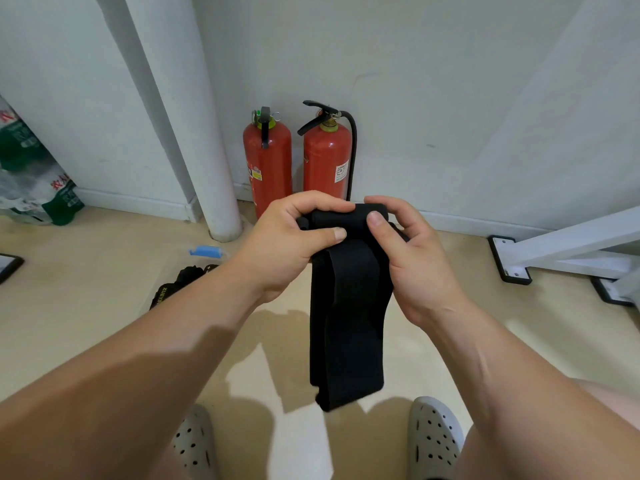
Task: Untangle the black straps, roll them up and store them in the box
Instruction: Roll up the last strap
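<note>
the task looked partway done. the strap (346, 323) in hand hung free and flat, with no knot showing, so the untangling of this one seemed finished. rolling had only begun: a small tight roll (341, 216) sat at the top end, and most of the length hung below it, between the person's feet, in what looked like two layers.

the left hand (294, 237) gripped the left end of the roll, fingers curled over it and thumb pressed on its front. the right hand (408, 258) gripped the right end the same way. the strap was held in the air, well clear of the floor (86, 306).

what was left, by my reading: wind in the hanging length, then carry the roll to the box (204, 252).

the box stood on the floor to the left, near the left forearm. it seemed to be clear plastic with a blue clip at its rim, and its walls were hard to make out. other straps (180, 285), dark and bundled, lay in it; i could not tell how many, or whether all were rolled.
</note>
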